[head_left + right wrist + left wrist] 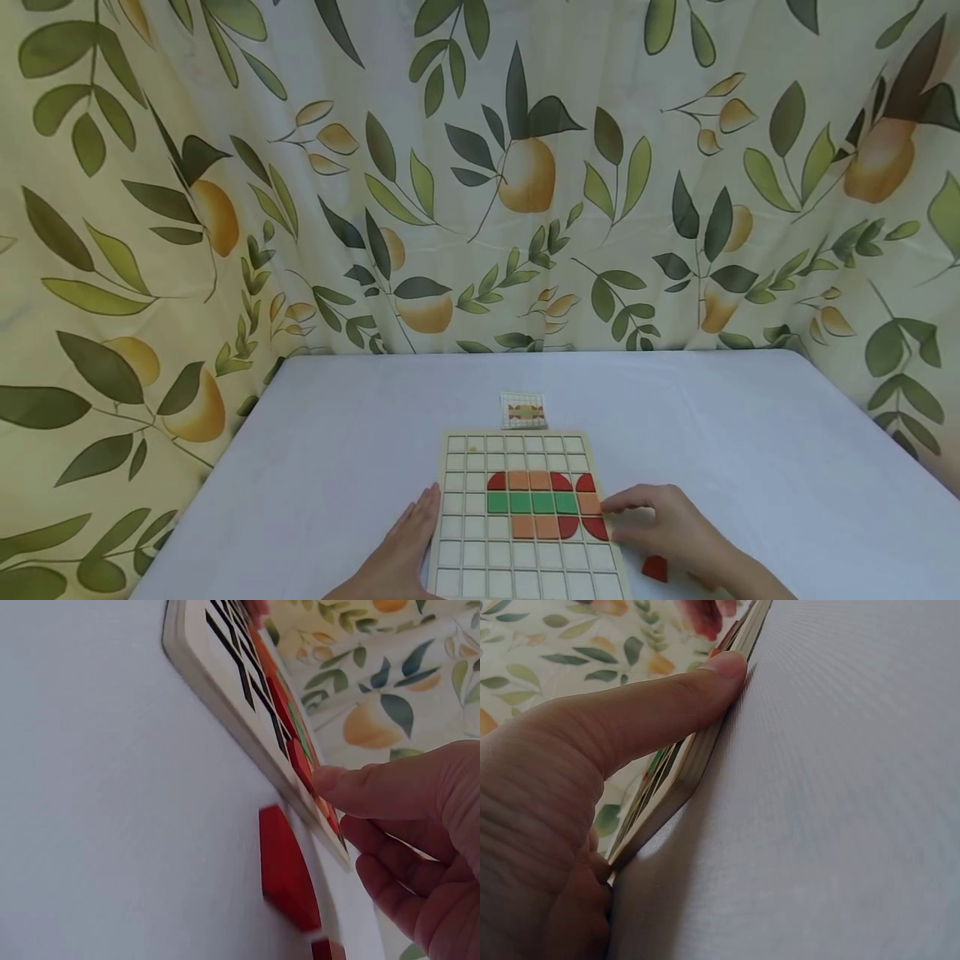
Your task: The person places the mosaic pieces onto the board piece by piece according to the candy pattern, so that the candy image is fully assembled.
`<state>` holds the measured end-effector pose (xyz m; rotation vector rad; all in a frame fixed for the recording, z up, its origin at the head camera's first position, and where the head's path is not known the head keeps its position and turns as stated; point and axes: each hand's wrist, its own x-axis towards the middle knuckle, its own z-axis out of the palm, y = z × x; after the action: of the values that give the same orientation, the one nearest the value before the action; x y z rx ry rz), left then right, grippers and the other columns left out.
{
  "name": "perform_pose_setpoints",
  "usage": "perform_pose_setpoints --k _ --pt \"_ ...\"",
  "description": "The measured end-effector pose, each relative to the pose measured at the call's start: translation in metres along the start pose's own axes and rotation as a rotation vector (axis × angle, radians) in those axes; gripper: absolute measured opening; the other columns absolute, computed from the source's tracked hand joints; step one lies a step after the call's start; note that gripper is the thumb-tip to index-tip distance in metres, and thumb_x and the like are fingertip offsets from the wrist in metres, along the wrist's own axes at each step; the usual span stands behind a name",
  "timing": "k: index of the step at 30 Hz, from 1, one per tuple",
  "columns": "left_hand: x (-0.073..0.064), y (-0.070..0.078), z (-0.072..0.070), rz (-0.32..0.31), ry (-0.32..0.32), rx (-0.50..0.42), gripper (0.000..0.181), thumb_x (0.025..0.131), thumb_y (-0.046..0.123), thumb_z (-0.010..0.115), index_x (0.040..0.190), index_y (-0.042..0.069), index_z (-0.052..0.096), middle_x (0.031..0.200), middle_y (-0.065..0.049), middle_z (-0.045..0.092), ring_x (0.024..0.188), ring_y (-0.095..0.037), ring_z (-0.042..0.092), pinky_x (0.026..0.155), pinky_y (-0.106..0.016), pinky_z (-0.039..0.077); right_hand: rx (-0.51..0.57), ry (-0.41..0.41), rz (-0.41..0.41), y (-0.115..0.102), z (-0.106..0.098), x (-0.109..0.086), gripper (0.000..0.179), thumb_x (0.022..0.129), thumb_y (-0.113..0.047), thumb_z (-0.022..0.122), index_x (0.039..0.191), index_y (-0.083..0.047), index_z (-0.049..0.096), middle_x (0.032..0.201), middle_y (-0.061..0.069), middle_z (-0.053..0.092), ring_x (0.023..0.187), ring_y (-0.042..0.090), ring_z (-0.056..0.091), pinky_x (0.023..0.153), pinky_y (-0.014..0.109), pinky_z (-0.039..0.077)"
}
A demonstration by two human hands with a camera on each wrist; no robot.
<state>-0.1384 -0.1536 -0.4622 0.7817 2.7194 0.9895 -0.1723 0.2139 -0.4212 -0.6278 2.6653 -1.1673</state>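
Observation:
A square wooden grid board lies on the table, filled in part with red curved pieces, green squares and orange squares. Along its left edge rests my left hand, fingers straight; in the left wrist view the thumb presses the board's side. My right hand is at the right edge, its index fingertip touching an orange square between two red pieces. In the right wrist view, a fingertip meets the pieces while the other fingers bend loosely.
Just beyond the board lies a small card printed with a coloured grid pattern. A loose red piece sits on the white tablecloth beside my right hand, with another piece near it. A leaf-and-fruit patterned curtain hangs behind.

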Motion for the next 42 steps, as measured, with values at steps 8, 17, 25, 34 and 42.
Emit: perform_pose_setpoints --k 8,17,25,34,42 --pt "-0.001 0.002 0.000 0.016 0.002 0.002 0.127 0.063 0.066 0.070 0.143 -0.009 0.006 0.150 -0.023 0.009 0.137 -0.034 0.007 0.099 -0.009 -0.010 0.044 -0.078 -0.056 0.018 -0.009 -0.023 0.029 0.077 -0.025 0.074 0.099 -0.008 0.070 0.096 -0.004 0.067 0.085 0.004 0.056 0.073 0.029 0.050" --pt "-0.002 0.001 0.001 0.011 0.016 0.045 0.127 0.063 0.067 0.069 0.143 -0.009 0.007 0.149 -0.023 0.012 0.136 -0.034 0.010 0.099 -0.009 -0.009 0.178 -0.197 0.027 0.024 -0.014 -0.035 0.031 0.080 -0.021 0.072 0.105 -0.004 0.067 0.094 -0.001 0.065 0.075 0.010 0.054 0.067 0.021 0.050" --pt "-0.001 0.001 0.001 0.009 0.012 0.022 0.127 0.062 0.067 0.069 0.143 -0.008 0.007 0.150 -0.022 0.011 0.137 -0.033 0.009 0.100 -0.009 -0.009 0.163 -0.237 0.003 0.021 -0.018 -0.036 0.025 0.080 -0.016 0.072 0.103 -0.006 0.069 0.092 -0.003 0.065 0.074 0.011 0.056 0.069 0.025 0.052" --pt "0.000 0.000 0.000 0.029 0.014 0.032 0.127 0.062 0.068 0.068 0.143 -0.009 0.007 0.149 -0.023 0.013 0.136 -0.034 0.011 0.100 -0.010 -0.008 0.044 -0.177 -0.089 0.024 -0.022 -0.021 0.024 0.079 -0.021 0.073 0.099 -0.008 0.071 0.089 -0.010 0.066 0.076 0.007 0.056 0.069 0.021 0.049" --pt "0.001 -0.001 0.001 0.044 0.022 0.050 0.127 0.062 0.067 0.069 0.142 -0.010 0.009 0.149 -0.024 0.013 0.136 -0.035 0.012 0.100 -0.010 -0.007 0.020 -0.176 -0.089 0.025 -0.027 -0.008 0.023 0.077 -0.018 0.074 0.099 -0.010 0.071 0.094 -0.007 0.068 0.086 0.006 0.060 0.077 0.021 0.048"
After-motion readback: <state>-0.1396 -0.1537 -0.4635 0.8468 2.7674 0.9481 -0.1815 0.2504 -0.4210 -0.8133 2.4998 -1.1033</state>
